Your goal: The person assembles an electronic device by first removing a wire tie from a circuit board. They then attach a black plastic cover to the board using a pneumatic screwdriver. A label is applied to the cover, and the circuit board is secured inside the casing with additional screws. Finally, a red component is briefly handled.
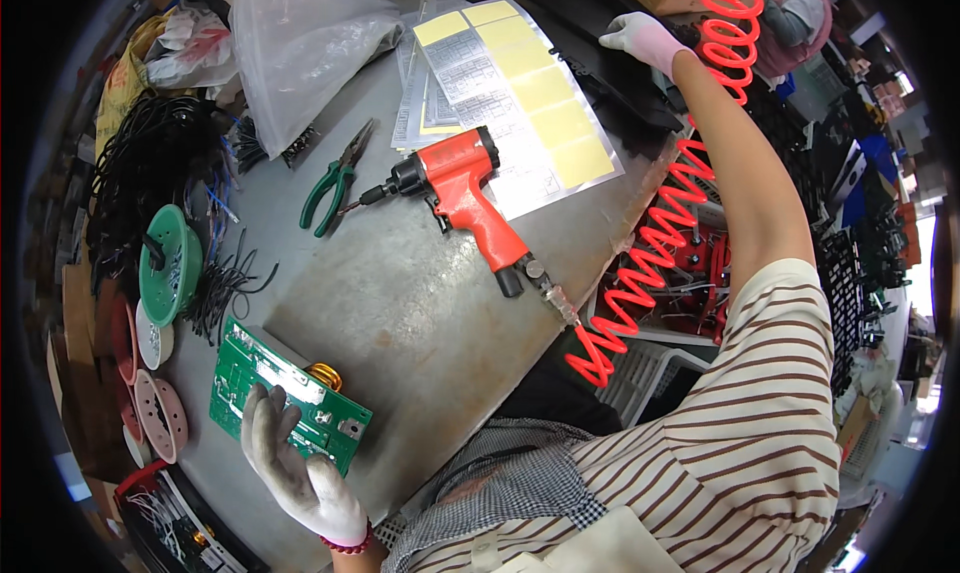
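Note:
My left hand, in a white glove with greyed fingers, is at a green circuit board at the lower left. Its fingers lie stretched against the board's face and the thumb stands apart. The board is tilted, with a copper coil at its far edge. My right hand, also gloved, reaches to the far right side of the table. Its fingers are bent together at a long black panel; their undersides are hidden. Between the hands lies a red pneumatic screwdriver on its side.
A coiled red air hose runs from the driver along the right table edge. Green-handled pliers, yellow label sheets and a clear plastic bag lie on the table. Bowls and black cables crowd the left side.

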### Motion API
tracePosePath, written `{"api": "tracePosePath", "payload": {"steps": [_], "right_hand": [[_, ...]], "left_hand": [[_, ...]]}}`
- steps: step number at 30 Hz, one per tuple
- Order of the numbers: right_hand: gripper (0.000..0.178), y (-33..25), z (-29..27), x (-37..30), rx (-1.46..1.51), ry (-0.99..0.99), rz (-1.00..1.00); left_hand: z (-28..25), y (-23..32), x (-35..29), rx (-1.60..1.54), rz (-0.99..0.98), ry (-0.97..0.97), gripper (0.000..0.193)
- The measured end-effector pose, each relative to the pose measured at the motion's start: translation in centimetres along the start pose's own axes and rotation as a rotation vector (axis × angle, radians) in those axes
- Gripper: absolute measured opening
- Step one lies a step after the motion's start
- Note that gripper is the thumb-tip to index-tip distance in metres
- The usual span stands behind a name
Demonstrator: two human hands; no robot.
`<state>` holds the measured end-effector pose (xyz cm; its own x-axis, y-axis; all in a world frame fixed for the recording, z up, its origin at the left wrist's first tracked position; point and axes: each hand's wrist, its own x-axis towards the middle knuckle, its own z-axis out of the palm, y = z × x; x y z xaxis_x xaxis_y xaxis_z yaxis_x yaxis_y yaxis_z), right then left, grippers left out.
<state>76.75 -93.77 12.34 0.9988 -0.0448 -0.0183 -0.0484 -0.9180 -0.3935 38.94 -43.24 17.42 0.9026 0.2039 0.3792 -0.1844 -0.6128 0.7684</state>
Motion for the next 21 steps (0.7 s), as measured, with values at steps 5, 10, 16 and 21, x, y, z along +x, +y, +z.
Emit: {"api": "tracePosePath", "payload": {"steps": [5, 10, 16, 21], "right_hand": [[0.031, -1.9, -1.2, -2.9, 0.055, -0.129, 0.086], [0.028, 2.4, -3.7, -6.4, 0.438, -0.266, 0.219], [0.035, 7.0, -3.9, -12.2, 0.016, 0.237, 0.190], [0.047, 5.5, -1.8, -17.0, 0.613, 0.044, 0.373]], "left_hand": [[0.6, 0.2, -0.1, -0.042, 0.000, -0.014, 0.065], [0.7, 0.7, -0.4, -0.031, 0.003, -0.038, 0.064], [1.3, 1.4, -0.6, -0.060, 0.027, -0.074, 0.062], [1.7, 2.3, -1.0, -0.072, 0.058, -0.113, 0.061]]}}
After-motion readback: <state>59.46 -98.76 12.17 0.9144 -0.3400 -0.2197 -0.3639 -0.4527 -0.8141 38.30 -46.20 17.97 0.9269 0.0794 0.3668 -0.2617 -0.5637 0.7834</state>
